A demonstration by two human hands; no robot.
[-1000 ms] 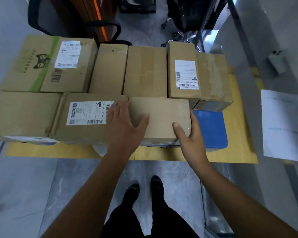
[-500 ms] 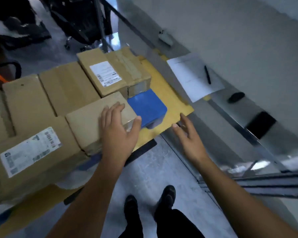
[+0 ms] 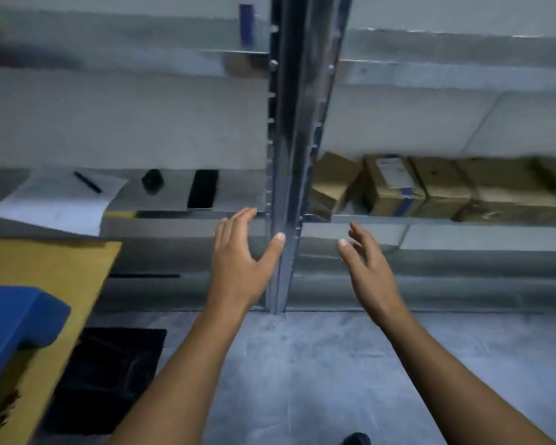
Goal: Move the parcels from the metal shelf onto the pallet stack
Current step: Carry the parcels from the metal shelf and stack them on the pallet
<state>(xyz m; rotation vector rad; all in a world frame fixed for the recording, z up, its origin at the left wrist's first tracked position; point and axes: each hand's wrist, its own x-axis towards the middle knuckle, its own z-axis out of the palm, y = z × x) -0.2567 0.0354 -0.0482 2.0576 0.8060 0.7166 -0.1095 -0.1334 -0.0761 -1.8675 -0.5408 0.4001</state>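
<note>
Several brown cardboard parcels sit in a row on the metal shelf at the right, one bearing a white label. My left hand hangs empty in front of the shelf's upright post, fingers spread. My right hand is also empty and spread, below and left of the parcels, touching nothing. The yellow top board of the pallet stack shows at the lower left; the parcels on it are out of view.
A blue block lies on the yellow board. On the left shelf bay lie a white sheet with a pen, a small black object and a black phone. A black mat covers the grey floor.
I have turned right from the pallet stack to face the shelf. My left hand has come off the parcel on the stack; both hands now hang empty before the shelf.
</note>
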